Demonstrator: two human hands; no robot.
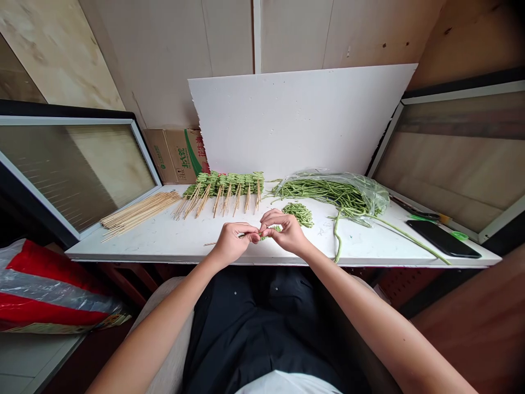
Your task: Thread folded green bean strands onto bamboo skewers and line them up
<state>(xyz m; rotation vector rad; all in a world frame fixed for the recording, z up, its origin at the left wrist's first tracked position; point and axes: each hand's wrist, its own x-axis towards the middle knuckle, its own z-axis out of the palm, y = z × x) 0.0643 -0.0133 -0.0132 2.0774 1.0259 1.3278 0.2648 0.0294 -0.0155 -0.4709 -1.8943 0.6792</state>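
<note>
Both my hands meet above the front of the white table. My left hand [233, 241] is closed, pinching a thin bamboo skewer [210, 243] whose end shows past its left side; the rest is mostly hidden by my fingers. Touching it at the fingertips, my right hand [285, 230] is closed around a cut piece of green long bean [271, 231], partly covered by the fingers. Just behind my right hand lies a small pile of cut bean pieces [299, 213]. Further back, finished bean skewers [229, 183] lie in a row, sticks toward me.
Loose bamboo skewers [139, 212] lie in a bundle at the left. A clear plastic bag of whole long beans [328, 189] sits back right, with stray beans [338, 235] near the edge. A black phone [443, 238] lies far right. A white foam board [299, 120] and carton [176, 156] stand behind.
</note>
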